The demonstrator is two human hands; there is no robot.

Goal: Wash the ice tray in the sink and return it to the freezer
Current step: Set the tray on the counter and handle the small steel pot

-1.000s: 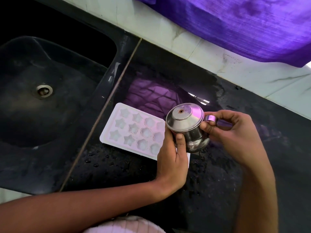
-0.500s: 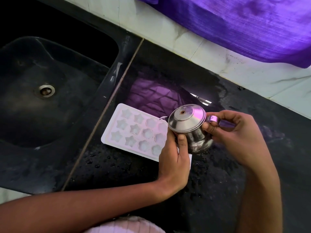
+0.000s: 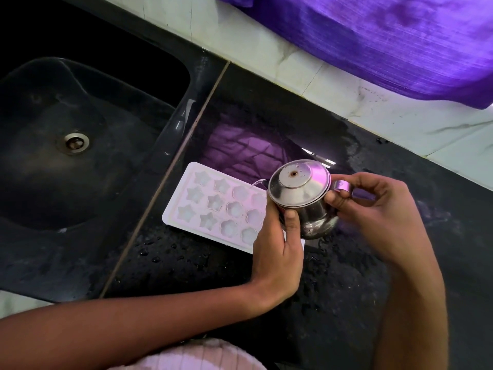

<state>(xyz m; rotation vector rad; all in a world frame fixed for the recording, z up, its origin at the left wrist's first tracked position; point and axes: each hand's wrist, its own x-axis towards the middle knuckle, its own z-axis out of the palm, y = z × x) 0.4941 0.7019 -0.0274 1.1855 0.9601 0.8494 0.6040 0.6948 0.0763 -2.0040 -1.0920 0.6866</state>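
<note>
In the head view, a small steel lidded pot [image 3: 301,198] is held tilted over the right end of the white ice tray [image 3: 213,206]; its handle [image 3: 342,186] is pinched by the right hand [image 3: 373,209], and its body is steadied by the curled fingers and thumb of the left hand [image 3: 280,241]. A thin stream of water [image 3: 257,182] is now seen leaving the spout and falling toward a cell in the far row; half a second ago only a faint trace was visible at the spout, and one second ago none was seen, so the pouring has just been started. The pot has also been tipped a little more to the left than before; the tray itself has not been moved.

The tray lies flat on the wet black counter [image 3: 186,263], just beside the sink [image 3: 80,182] and not inside it; star and flower shaped cells are visible, and several look pale, as if already filled. It is judged that the washing is finished and the cells are being refilled; the return to the freezer, which is not in view, is not yet done. A full tray will probably have to be carried level, or water will be spilled.
</note>
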